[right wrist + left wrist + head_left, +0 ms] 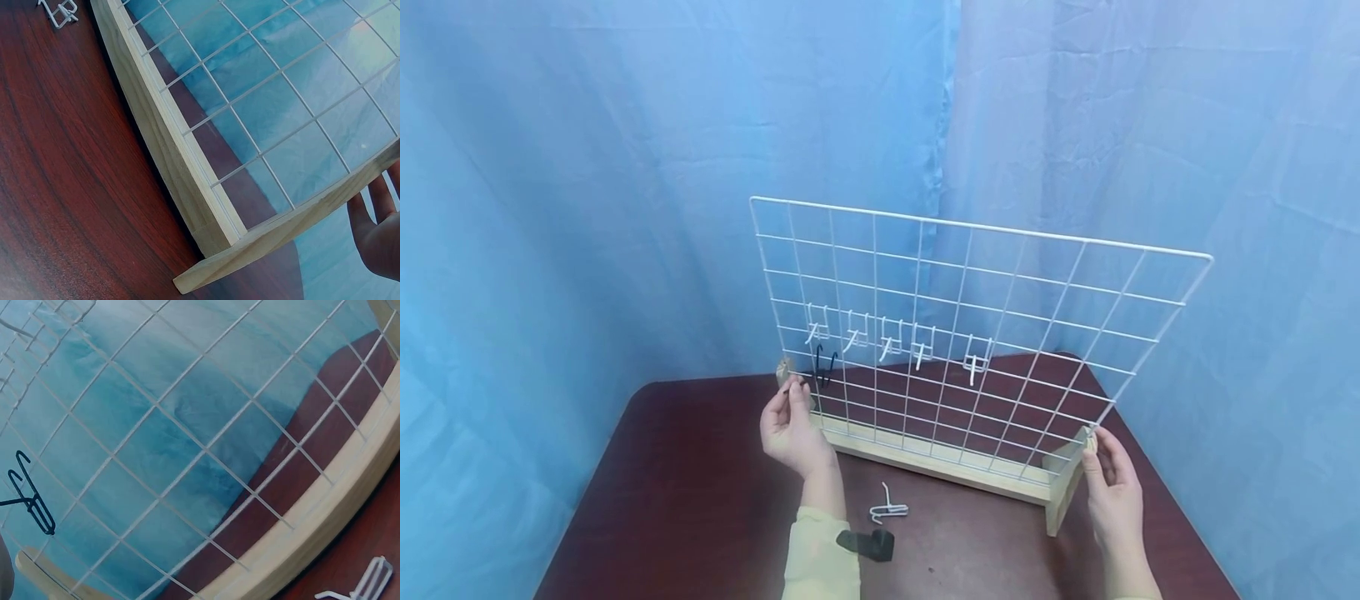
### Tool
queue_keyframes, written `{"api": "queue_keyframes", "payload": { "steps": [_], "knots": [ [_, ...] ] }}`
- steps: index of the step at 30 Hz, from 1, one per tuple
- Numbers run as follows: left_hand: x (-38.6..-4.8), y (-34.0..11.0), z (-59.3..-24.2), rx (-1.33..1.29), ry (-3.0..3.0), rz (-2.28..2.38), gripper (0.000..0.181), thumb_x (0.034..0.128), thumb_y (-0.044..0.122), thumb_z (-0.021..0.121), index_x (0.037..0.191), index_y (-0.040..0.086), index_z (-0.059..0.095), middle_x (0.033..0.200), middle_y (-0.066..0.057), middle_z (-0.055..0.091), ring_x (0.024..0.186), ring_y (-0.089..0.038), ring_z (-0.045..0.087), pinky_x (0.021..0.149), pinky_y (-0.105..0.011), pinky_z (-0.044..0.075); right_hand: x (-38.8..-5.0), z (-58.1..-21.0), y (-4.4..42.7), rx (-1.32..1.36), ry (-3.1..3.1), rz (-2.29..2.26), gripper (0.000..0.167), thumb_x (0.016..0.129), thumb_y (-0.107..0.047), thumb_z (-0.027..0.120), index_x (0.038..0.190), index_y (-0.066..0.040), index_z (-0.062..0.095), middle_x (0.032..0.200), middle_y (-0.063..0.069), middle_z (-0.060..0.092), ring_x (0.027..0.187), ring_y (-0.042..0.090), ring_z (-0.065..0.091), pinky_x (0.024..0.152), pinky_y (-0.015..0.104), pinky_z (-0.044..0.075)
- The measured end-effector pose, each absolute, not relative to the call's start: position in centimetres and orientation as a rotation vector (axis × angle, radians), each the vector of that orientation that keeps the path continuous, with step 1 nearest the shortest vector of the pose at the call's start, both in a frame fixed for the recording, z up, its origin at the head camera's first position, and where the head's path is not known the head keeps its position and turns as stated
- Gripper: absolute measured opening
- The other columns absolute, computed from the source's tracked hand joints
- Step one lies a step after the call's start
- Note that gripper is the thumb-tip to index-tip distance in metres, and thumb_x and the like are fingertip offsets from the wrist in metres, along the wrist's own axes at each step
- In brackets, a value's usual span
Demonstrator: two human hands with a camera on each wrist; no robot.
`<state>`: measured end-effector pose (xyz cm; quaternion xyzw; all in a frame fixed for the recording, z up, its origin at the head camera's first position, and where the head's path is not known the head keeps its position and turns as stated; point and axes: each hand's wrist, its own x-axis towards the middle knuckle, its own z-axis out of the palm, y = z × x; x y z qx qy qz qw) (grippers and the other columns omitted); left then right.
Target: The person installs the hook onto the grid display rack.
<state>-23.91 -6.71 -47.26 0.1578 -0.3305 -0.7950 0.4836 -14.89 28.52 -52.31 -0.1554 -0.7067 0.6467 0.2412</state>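
Note:
A white wire grid panel (970, 287) stands tilted in a wooden base (940, 458). Between fingertips and thumb, my left hand (793, 429) pinches the prong of a black wire hook (825, 367) at the panel's lower left. Two bent tips of that hook (31, 494) point upward in the left wrist view; whether they touch the wires I cannot tell. My right hand (1116, 492) grips the wooden side upright (1066, 479) at the panel's right end, with fingers (378, 197) behind it in the right wrist view. Several white hooks (891, 346) hang in a row across the grid.
On the dark red table (685, 475), in front of the base, lies a loose white hook (889, 508). A black strap piece (868, 544) shows beside the left sleeve (822, 554). Blue curtains (662, 167) surround the table's back and sides.

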Motion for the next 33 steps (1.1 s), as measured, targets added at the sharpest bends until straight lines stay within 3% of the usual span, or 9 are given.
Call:
{"api": "queue_keyframes", "payload": {
  "steps": [5,13,20,33],
  "knots": [
    [-23.5,-6.5,-48.5,0.409,-0.822,-1.941,0.016,0.0820,-0.010,0.074,0.094,-0.017,0.066,0.092,-0.020,0.073,0.086,-0.024,0.073,0.080,-0.037,0.058,-14.9,-52.3,28.5,-0.436,-1.938,1.764,0.045,0.102,-0.014,0.055,0.145,-0.006,0.046,0.124,-0.016,0.053,0.120,0.000,0.049,0.096,0.010,0.041],
    [-23.0,-6.4,-49.5,0.425,-0.873,-1.942,0.015,0.0816,-0.012,0.074,0.095,-0.016,0.068,0.096,-0.023,0.072,0.090,-0.031,0.072,0.082,-0.036,0.057,-15.1,-52.5,28.6,-0.460,-1.970,1.760,0.047,0.102,-0.016,0.055,0.147,-0.008,0.045,0.126,-0.015,0.052,0.127,0.005,0.047,0.099,0.012,0.040],
    [-22.7,-6.5,-50.4,0.412,-0.980,-1.908,0.017,0.0823,-0.008,0.075,0.096,-0.015,0.068,0.096,-0.021,0.073,0.085,-0.021,0.073,0.081,-0.034,0.058,-15.1,-52.5,28.6,-0.466,-1.976,1.754,0.047,0.102,-0.016,0.055,0.147,-0.008,0.044,0.127,-0.015,0.052,0.128,0.007,0.047,0.100,0.013,0.040],
    [-21.1,-6.5,-53.4,0.486,-1.257,-1.840,0.025,0.0866,0.005,0.076,0.106,-0.008,0.068,0.105,-0.019,0.072,0.093,-0.011,0.070,0.084,-0.022,0.055,-14.9,-52.5,28.5,-0.463,-1.999,1.731,0.048,0.103,-0.018,0.053,0.148,-0.007,0.042,0.128,-0.014,0.050,0.131,0.010,0.045,0.102,0.015,0.039]
  ]
}}
